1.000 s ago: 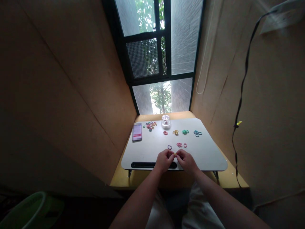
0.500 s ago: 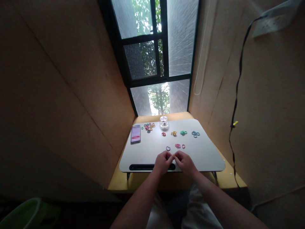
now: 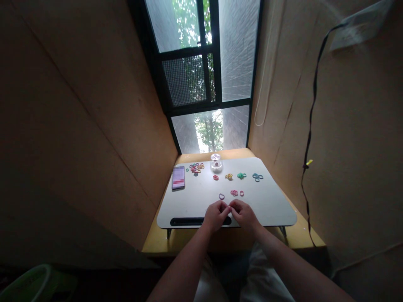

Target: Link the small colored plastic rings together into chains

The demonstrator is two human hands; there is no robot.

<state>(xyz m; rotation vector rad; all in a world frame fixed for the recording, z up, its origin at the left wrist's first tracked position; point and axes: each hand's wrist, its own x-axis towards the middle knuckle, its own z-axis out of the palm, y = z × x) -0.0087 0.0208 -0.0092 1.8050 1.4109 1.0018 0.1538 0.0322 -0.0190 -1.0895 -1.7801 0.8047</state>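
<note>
My left hand and my right hand meet fingertip to fingertip over the front of the white table. Both are closed in a pinch; what lies between the fingertips is too small to make out. Just beyond them are a purple band, a pink cluster of bands and a single pink band. Farther back sit red bands, yellow bands, green bands and blue bands.
A mixed pile of bands lies at the back left beside a phone. A clear jar stands at the back. The black slot runs along the front edge. A black cable hangs at the right.
Both hands stay nearly in place, their fingertips still together. The view has shifted slightly.
</note>
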